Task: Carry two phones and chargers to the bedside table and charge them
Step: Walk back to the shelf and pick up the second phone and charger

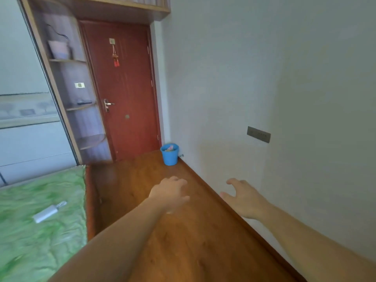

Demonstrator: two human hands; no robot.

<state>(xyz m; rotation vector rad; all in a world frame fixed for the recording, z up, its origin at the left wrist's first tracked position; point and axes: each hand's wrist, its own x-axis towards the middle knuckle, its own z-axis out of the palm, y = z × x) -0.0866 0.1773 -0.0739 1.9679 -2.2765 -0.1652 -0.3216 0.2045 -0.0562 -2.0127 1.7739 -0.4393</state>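
1. Over the wooden floor [183, 231], from the head view, both arms are reaching forward: the left hand [171, 193] is hanging loosely curled with nothing in it, and the right hand [244, 198] is spreading its fingers wide, empty too.
2. No phone is showing anywhere, and no bedside table either; a white object with a looped end, possibly a charger [48, 212], is lying on the green bedspread [40, 251] near the bed's right edge.
3. A wall socket [258, 134] is sitting on the right wall; a blue bucket [169, 154] is standing in the corner by the red door [122, 88].
4. Best play, I reckon: be turning left and be taking that white piece by its body, not its cord.
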